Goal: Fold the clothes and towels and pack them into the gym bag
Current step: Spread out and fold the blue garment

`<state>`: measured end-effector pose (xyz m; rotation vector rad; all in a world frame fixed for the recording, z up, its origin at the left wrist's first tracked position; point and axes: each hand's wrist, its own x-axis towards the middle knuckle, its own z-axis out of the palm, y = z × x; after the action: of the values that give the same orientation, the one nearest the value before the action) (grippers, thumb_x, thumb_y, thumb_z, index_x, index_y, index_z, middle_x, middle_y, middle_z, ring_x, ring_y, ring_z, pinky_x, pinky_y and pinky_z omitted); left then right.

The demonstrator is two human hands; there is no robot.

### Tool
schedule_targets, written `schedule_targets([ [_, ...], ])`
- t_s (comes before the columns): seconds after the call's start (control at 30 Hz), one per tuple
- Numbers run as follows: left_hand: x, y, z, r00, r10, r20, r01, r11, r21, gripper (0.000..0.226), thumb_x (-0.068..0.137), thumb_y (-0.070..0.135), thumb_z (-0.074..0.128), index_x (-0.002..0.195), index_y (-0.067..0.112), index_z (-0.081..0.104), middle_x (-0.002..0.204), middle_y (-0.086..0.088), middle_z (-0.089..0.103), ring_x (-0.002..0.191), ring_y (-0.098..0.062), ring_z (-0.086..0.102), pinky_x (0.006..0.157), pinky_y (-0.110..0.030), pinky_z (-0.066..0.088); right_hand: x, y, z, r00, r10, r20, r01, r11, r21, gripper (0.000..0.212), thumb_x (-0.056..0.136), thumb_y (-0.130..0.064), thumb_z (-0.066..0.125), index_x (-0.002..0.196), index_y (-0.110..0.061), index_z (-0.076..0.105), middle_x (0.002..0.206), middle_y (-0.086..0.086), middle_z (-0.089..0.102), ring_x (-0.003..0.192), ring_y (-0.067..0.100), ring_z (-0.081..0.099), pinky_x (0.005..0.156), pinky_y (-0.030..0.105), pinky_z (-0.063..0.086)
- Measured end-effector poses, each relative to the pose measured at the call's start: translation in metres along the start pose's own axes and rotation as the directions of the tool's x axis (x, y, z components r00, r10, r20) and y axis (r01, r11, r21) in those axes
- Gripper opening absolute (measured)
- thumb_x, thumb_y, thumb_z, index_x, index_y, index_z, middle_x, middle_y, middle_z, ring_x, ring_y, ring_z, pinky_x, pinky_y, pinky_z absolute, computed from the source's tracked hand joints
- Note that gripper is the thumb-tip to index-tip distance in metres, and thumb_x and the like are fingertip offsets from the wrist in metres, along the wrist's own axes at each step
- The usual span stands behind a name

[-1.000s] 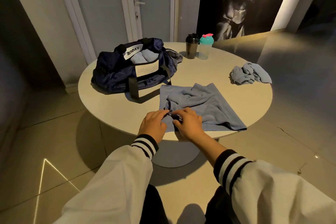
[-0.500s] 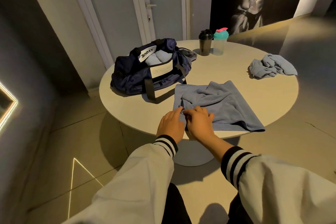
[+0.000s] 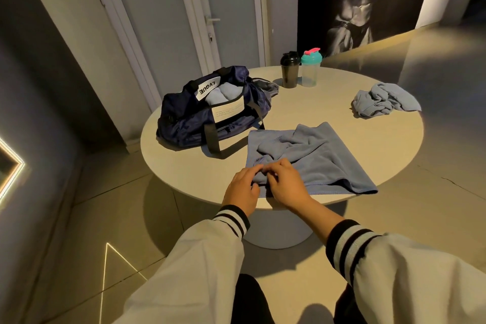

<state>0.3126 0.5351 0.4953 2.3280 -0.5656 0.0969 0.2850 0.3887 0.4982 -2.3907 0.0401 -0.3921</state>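
Head camera, looking down: a pale blue terry towel (image 3: pixel 315 163) lies rumpled and half spread on the near side of a round beige table (image 3: pixel 328 102), its near hem drooping over the rim. My left hand (image 3: pixel 242 189) and right hand (image 3: pixel 286 184) sit close together at the towel's near left corner, fingers curled, pinching the fabric.

I judge this to be the start of folding this towel. Next, the corner needs lifting and the bunched middle pulling flat before any fold.

Just beside the towel's far left corner sits an open navy fabric gym bag (image 3: pixel 184 123), with folded pale blue cloth (image 3: pixel 223 93) showing inside. Well apart, at the far right, lies a crumpled blue-grey cloth (image 3: pixel 384 102); I cannot tell whether it is a towel or a garment. My knuckles hide my fingertips, and shadow hides how full the bag is.
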Motion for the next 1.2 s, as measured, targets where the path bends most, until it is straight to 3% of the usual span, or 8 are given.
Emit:
schedule_targets([
  [0.1,0.001,-0.005,0.003,1.000,-0.003,-0.009,0.003,1.000,-0.019,0.042,0.100,0.013,0.049,0.140,0.027,0.052,0.132,0.000,0.056,0.123,-0.018,0.051,0.105,-0.035,0.045,-0.001,0.001,0.001,0.999,-0.041,0.026,0.043,0.995,-0.087,0.028,0.099,-0.030,0.053,0.124,-0.026,0.064,0.120,0.002,0.058,0.114,0.022,0.051,0.098,0.039,0.033],
  [0.2,-0.001,-0.007,0.003,1.000,-0.013,-0.019,0.012,1.000,-0.025,0.036,0.103,0.020,0.046,0.137,0.024,0.055,0.134,0.002,0.056,0.123,-0.016,0.052,0.104,-0.030,0.044,-0.004,0.005,0.003,0.999,-0.049,-0.020,0.047,0.995,-0.090,0.023,0.099,-0.025,0.053,0.116,-0.027,0.069,0.110,0.002,0.062,0.109,0.023,0.053,0.091,0.036,0.030],
  [0.4,-0.001,-0.009,-0.005,0.997,-0.070,-0.041,0.063,0.986,-0.154,0.034,0.105,0.011,0.042,0.131,0.018,0.062,0.141,0.002,0.054,0.127,-0.013,0.050,0.101,-0.017,0.036,-0.007,0.007,0.004,0.993,-0.114,-0.033,0.110,0.987,-0.117,0.023,0.100,-0.027,0.051,0.113,-0.034,0.069,0.107,-0.009,0.065,0.109,0.014,0.050,0.088,0.033,0.023],
  [0.5,-0.001,-0.010,-0.009,0.993,-0.109,-0.048,0.096,0.973,-0.211,0.035,0.103,0.008,0.042,0.130,0.017,0.064,0.133,0.000,0.062,0.116,-0.011,0.056,0.097,-0.018,0.041,-0.008,0.005,0.004,0.988,-0.148,0.033,0.152,0.969,-0.196,0.023,0.099,-0.037,0.051,0.113,-0.038,0.068,0.108,-0.013,0.062,0.111,0.010,0.046,0.092,0.037,0.024],
  [0.67,0.000,-0.014,-0.008,0.995,-0.099,-0.028,0.091,0.975,-0.205,0.041,0.100,-0.003,0.041,0.132,0.009,0.062,0.135,-0.006,0.061,0.123,-0.019,0.056,0.106,-0.024,0.040,-0.011,0.001,0.006,0.983,-0.184,-0.005,0.177,0.951,-0.255,0.024,0.101,-0.041,0.052,0.113,-0.037,0.072,0.105,-0.010,0.063,0.111,0.013,0.046,0.092,0.039,0.024],
  [0.9,0.001,-0.015,-0.011,0.985,-0.167,-0.044,0.146,0.941,-0.306,0.039,0.101,0.001,0.038,0.118,0.019,0.069,0.124,-0.003,0.064,0.113,-0.021,0.059,0.102,-0.035,0.050,-0.013,0.003,0.007,0.955,-0.290,-0.058,0.277,0.946,-0.166,0.019,0.099,-0.030,0.059,0.111,-0.029,0.073,0.096,-0.006,0.064,0.103,0.019,0.049,0.087,0.039,0.028],
  [1.07,0.002,-0.012,-0.017,0.977,-0.214,-0.012,0.193,0.904,-0.380,0.037,0.104,0.013,0.036,0.102,0.033,0.066,0.117,-0.002,0.068,0.106,-0.021,0.063,0.095,-0.041,0.055,-0.013,0.001,0.006,0.938,-0.336,0.082,0.345,0.917,-0.198,0.023,0.100,-0.035,0.053,0.113,-0.035,0.072,0.103,-0.014,0.063,0.105,0.011,0.042,0.089,0.033,0.023],
  [1.2,0.002,-0.009,-0.012,0.988,-0.152,-0.017,0.145,0.967,-0.210,0.034,0.100,0.008,0.043,0.122,0.019,0.066,0.127,-0.001,0.064,0.114,-0.019,0.059,0.101,-0.032,0.048,-0.010,0.004,0.006,0.951,-0.287,0.114,0.298,0.950,-0.097,0.022,0.095,-0.030,0.056,0.105,-0.035,0.075,0.101,-0.016,0.062,0.100,0.005,0.041,0.090,0.029,0.021],
])
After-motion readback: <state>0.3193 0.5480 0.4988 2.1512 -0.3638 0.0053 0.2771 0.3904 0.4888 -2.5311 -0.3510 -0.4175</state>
